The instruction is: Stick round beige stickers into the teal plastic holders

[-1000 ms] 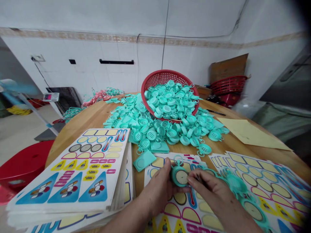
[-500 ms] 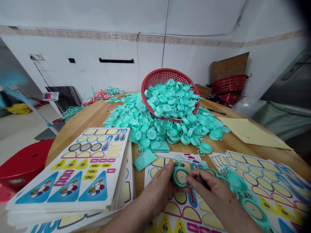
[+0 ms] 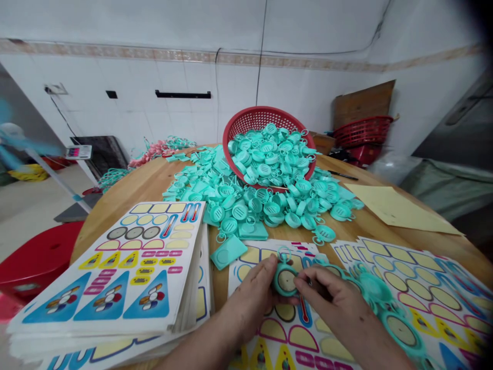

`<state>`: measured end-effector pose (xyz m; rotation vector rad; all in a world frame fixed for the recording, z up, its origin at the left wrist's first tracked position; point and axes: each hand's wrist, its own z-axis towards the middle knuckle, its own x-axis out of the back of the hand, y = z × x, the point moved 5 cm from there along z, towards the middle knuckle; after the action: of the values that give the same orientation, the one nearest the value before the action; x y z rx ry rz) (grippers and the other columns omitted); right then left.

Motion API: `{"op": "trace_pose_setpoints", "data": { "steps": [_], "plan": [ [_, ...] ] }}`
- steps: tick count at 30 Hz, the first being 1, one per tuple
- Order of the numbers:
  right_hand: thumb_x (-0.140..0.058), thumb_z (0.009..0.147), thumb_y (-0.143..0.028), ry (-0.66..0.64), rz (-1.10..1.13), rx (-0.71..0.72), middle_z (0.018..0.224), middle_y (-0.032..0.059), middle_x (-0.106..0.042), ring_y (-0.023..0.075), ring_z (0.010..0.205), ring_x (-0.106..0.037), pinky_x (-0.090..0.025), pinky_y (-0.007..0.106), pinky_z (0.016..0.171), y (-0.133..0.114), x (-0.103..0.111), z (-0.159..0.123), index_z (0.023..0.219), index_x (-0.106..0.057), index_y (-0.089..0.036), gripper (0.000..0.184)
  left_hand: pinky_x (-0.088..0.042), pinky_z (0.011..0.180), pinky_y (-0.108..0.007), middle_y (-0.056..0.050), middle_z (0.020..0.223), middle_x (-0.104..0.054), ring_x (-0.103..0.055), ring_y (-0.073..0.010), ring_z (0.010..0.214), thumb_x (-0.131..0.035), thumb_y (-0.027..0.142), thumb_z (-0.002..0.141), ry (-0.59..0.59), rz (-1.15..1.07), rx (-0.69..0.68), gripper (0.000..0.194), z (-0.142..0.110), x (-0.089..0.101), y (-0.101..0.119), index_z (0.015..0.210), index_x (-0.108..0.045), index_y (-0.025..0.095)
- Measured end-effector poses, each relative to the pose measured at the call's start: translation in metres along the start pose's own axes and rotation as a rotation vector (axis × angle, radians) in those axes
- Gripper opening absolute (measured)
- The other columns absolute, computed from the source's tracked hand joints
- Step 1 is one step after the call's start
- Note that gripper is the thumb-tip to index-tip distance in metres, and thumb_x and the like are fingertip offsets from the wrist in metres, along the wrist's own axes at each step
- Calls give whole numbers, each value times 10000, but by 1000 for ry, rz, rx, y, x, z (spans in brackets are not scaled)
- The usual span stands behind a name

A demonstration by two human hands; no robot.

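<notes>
My left hand (image 3: 254,290) pinches a round mint plastic tag (image 3: 285,281) above a sticker sheet (image 3: 302,341), its pale face turned toward my right hand (image 3: 331,303), narrowly closed on something small and dark (image 3: 309,281). More tags (image 3: 246,210) spill from a red basket (image 3: 246,131).

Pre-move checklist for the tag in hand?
1. Left hand gripping the teal round tag: ok.
2. Beige disc centred in the tag: ok.
3. Beige disc stuck down: cannot tell.
4. Small dark item at the right hand fingertips identified: cannot tell.
5. Stack of printed sticker sheets squared: not ok, edges slightly offset.
6. Red plastic basket upright: not ok, tipped, teal tags spilled across the wooden table.
</notes>
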<state>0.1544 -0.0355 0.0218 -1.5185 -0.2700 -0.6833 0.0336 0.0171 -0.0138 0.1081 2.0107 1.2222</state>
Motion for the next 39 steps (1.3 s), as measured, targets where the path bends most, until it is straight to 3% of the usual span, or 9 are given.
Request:
{"op": "trace_pose_setpoints", "data": {
  "steps": [11,20,23,27,29,31,33,36,39],
  "plan": [
    [-534,808,-369,61,-40,37,548,-31,-492,132,503,-449,-364,241,471,0,2,0,659,-599,-231,213,-508,726,-322,-78,1023,-591,-559,-206,912,-532,510,822,15,10,12,411,-1,0,1,1037,-617,171],
    [-515,833,-319,106,-180,105,593,-28,-505,138,532,-480,-392,246,500,3,0,0,688,-579,-233,181,-488,745,-325,-25,830,-551,-534,-159,792,-521,479,839,-53,50,-19,332,-2,-6,3,934,-596,170],
    [-531,794,-283,141,-218,150,690,-1,-568,164,635,-564,-451,264,573,7,0,1,705,-596,-235,121,-470,789,-315,-14,823,-567,-539,-158,801,-585,406,812,-104,216,-75,257,-2,-10,8,927,-594,177],
    [-528,770,-257,107,-240,159,801,19,-600,193,753,-623,-495,288,628,14,-5,1,771,-587,-247,59,-457,807,-305,-31,856,-616,-555,-183,842,-547,372,833,-25,532,-192,226,0,-6,14,933,-604,177],
    [-542,779,-309,184,-212,92,833,25,-583,198,745,-625,-506,298,616,18,-3,0,909,-559,-245,147,-476,782,-311,-38,875,-626,-570,-186,829,-519,365,849,-10,556,-188,241,-1,-5,14,980,-595,178],
    [-579,771,-397,268,-173,-2,825,19,-555,194,685,-613,-509,305,586,21,1,-1,1070,-497,-231,351,-503,747,-317,-47,915,-632,-584,-187,819,-511,362,855,-44,504,-163,271,-2,-7,13,1042,-583,179],
    [-558,798,-453,248,-113,-28,800,11,-543,180,633,-589,-504,303,564,20,0,-1,1123,-481,-219,408,-521,739,-322,-53,976,-635,-594,-196,863,-510,362,860,-101,433,-156,303,-5,-11,14,1102,-573,192],
    [-452,890,-409,102,-46,112,862,41,-580,185,739,-593,-504,312,663,5,-6,0,1034,-579,-222,267,-521,768,-315,-55,1088,-622,-580,-214,991,-530,370,858,-157,350,-154,338,-10,-15,19,1160,-557,222],
    [-427,918,-343,101,-61,224,903,51,-572,185,805,-574,-485,316,718,-11,-5,-4,998,-607,-220,232,-508,794,-316,-59,1146,-606,-574,-212,1020,-563,382,843,-169,318,-128,391,-10,-14,21,1201,-532,228]
  ]
}}
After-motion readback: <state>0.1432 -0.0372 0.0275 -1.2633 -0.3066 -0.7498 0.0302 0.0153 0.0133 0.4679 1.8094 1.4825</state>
